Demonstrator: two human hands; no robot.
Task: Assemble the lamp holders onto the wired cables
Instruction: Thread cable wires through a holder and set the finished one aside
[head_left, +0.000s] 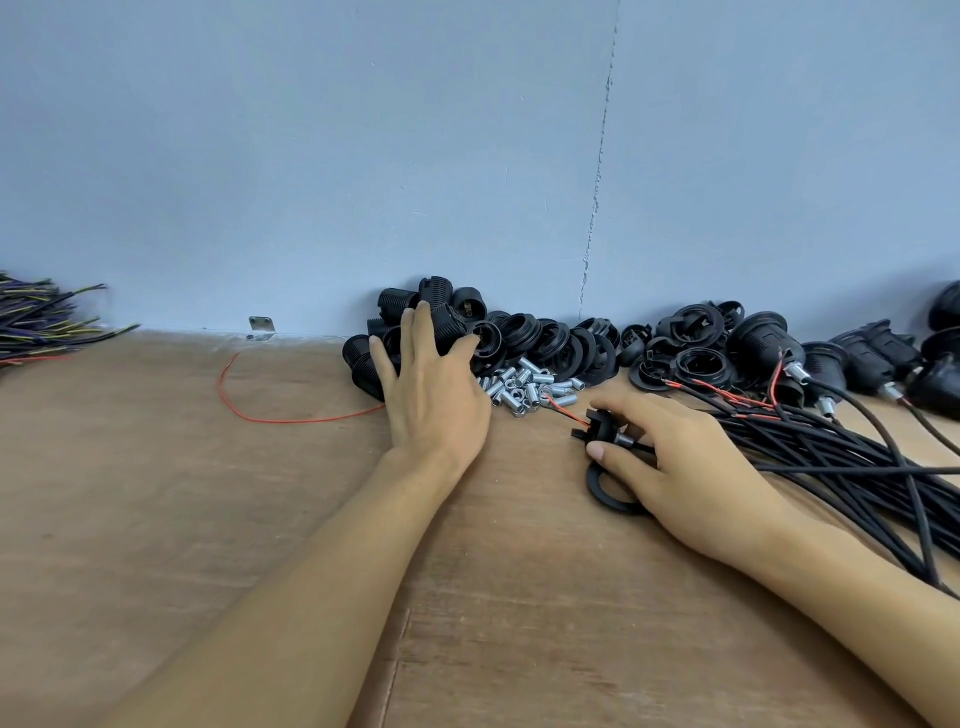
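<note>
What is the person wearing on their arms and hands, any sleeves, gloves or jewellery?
Nothing shows. The left hand and right hand are bare: no gloves, rings or watch. The left forearm and right forearm are uncovered, no sleeve in view.

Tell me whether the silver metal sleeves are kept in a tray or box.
No, the metal sleeves lie in a loose heap directly on the wooden table, beside the left hand.

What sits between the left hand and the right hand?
Head view: a heap of small metal sleeves and red wire tips, on otherwise bare tabletop.
</note>
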